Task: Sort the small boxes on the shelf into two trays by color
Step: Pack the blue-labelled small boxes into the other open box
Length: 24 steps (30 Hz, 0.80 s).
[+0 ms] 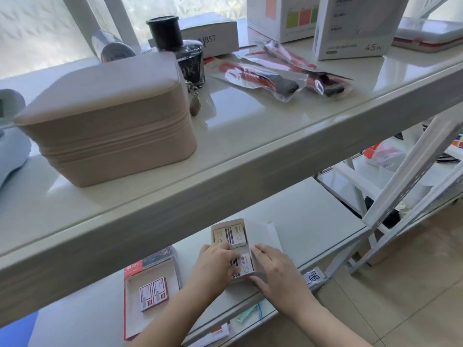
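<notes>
On the lower shelf a white tray [260, 236] holds several small white boxes with dark stripes [238, 237]. My left hand [213, 262] rests its fingers on the nearest white box [245, 264] in that tray. My right hand [275, 270] lies on the tray's right and front edge, fingers spread along it. Left of them, a red-edged tray [132, 319] holds two small red boxes [153, 293] side by side.
The upper shelf [250, 156] juts out above the trays and hides their far side. On it stand a beige case [107, 121], a black ink bottle [185, 53], plastic-wrapped items [275, 78] and white cartons [350, 26]. A shelf upright [406, 176] slants at right.
</notes>
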Each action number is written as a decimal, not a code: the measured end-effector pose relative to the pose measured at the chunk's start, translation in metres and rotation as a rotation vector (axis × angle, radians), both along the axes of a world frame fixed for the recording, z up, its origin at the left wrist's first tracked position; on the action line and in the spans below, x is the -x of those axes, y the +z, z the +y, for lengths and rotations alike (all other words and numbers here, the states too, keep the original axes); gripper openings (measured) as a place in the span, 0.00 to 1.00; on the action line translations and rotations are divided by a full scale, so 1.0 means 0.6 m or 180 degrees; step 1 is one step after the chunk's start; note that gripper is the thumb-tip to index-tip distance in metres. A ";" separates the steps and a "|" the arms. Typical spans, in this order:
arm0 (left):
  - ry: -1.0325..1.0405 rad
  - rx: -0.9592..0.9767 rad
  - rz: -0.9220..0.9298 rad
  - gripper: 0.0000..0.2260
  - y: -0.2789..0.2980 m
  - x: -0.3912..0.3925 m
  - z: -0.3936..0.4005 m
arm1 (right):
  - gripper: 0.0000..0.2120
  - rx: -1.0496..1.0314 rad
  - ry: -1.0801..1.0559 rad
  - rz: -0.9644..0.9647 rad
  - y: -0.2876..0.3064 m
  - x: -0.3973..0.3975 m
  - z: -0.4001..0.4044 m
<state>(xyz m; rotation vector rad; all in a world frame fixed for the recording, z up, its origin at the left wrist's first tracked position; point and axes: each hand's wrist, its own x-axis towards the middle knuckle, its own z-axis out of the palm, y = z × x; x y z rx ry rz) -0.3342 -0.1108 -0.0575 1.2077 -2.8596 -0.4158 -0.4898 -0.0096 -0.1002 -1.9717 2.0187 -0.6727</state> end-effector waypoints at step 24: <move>0.2824 -0.0913 0.1742 0.38 -0.032 -0.360 0.100 | 0.11 -0.0254 -0.0329 -0.0150 0.044 -0.014 -0.083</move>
